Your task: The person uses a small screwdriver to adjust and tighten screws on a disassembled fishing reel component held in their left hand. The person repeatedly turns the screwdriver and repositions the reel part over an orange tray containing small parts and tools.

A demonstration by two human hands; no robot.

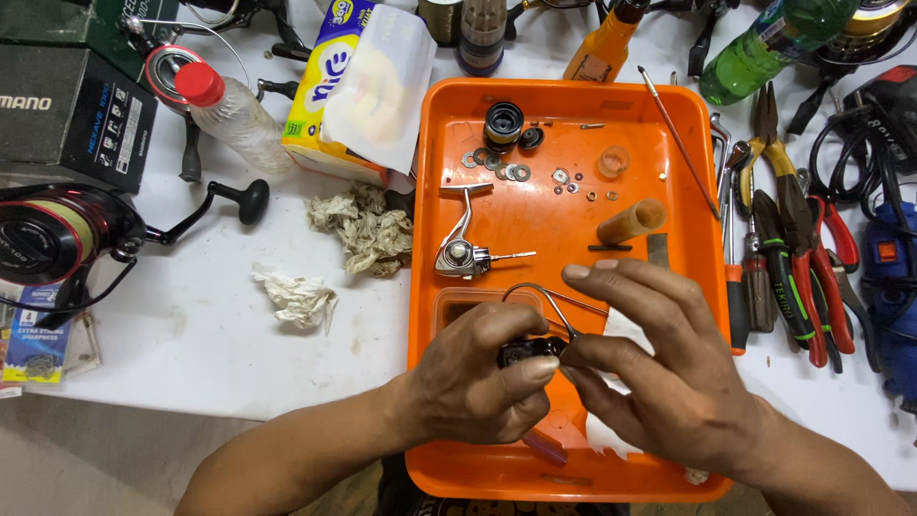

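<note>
Taking the orange tray (pixel 430 239) as the landmark: well to its left on the white table (pixel 191 334) lie a dark spinning reel (pixel 57 234) with a crank handle, a clear bottle with a red cap (pixel 229 110), and two crumpled tissues (pixel 368 229), the nearer one just beside the tray's left wall. Inside the tray, toward its far end, sit a black spool (pixel 503 124) and a scatter of small washers (pixel 511 170); in the middle lies a silver reel handle arm (pixel 463 250). Over the tray's near half, the left hand (pixel 478 382) is curled closed around a small black reel part (pixel 527 352), thumb pressed on its top. A thin wire bail (pixel 544 298) loops up from that part. The right hand (pixel 669 373) meets it from the other side, thumb and forefinger pinching the part's end where the wire joins, the other fingers spread loosely above. A white cloth (pixel 621 330) lies under the right hand. The part looks light and rigid, probably greasy and so slippery; the wire seems springy and easy to bend, so the solid black body is the safer place to grip. Just right of the tray lie screwdrivers (pixel 740 277) and red-handled pliers (pixel 821 287).
</note>
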